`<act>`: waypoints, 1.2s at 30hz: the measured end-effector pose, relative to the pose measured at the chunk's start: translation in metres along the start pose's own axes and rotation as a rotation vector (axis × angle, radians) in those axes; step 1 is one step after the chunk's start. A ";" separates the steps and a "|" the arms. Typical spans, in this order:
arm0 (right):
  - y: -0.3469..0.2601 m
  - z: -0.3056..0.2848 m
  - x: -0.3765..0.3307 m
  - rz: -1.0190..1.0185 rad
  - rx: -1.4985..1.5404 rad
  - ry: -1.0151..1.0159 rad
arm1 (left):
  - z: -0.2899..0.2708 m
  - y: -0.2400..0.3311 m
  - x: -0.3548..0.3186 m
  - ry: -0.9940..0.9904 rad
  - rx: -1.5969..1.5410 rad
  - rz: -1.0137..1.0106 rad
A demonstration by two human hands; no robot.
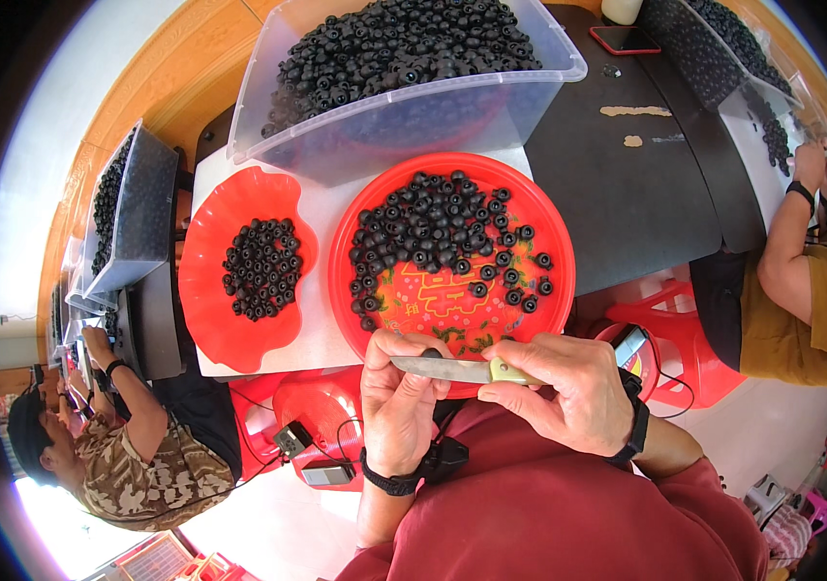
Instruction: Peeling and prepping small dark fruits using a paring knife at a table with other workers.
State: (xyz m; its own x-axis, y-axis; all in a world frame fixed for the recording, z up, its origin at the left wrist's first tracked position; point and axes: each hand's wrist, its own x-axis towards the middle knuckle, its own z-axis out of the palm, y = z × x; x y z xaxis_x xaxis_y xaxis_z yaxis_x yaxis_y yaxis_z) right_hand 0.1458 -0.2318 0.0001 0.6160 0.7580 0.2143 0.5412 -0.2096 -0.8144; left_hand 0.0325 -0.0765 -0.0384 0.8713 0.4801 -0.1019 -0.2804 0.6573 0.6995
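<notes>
My right hand point(573, 392) grips a small knife point(452, 369) by its pale yellow handle, blade pointing left. With thumb and fingers my left hand point(396, 397) pinches a small black round part point(431, 353), and the blade lies against it. Both hands are at the near rim of a red round tray point(557, 320), whose printed bottom carries many loose black round parts point(423, 228) with holes, mostly toward its far side. Left of it, a red wavy-edged dish point(215, 324) contains a smaller heap of similar black parts point(263, 266).
Beyond the tray stands a clear plastic bin point(404, 121) heaped with black parts. A phone point(625, 40) lies on the dark table point(617, 203) at far right. People work on both sides, one in a camouflage shirt point(167, 474), another in a mustard top point(796, 320). Red stools point(321, 412) stand below.
</notes>
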 end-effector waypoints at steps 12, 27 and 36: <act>0.001 0.000 0.000 -0.006 -0.004 -0.007 | -0.003 0.000 0.002 -0.007 -0.011 -0.011; 0.011 0.006 0.015 -0.003 -0.128 0.095 | 0.001 -0.006 0.000 -0.038 0.010 -0.062; -0.005 -0.001 0.005 -0.014 0.011 0.003 | 0.000 -0.002 0.004 -0.025 -0.012 -0.037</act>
State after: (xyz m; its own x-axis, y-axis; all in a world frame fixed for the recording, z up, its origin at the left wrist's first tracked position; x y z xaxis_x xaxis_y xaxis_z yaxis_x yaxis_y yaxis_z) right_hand 0.1469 -0.2282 0.0056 0.6100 0.7592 0.2272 0.5434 -0.1921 -0.8172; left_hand 0.0368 -0.0759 -0.0398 0.8909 0.4409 -0.1095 -0.2527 0.6813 0.6870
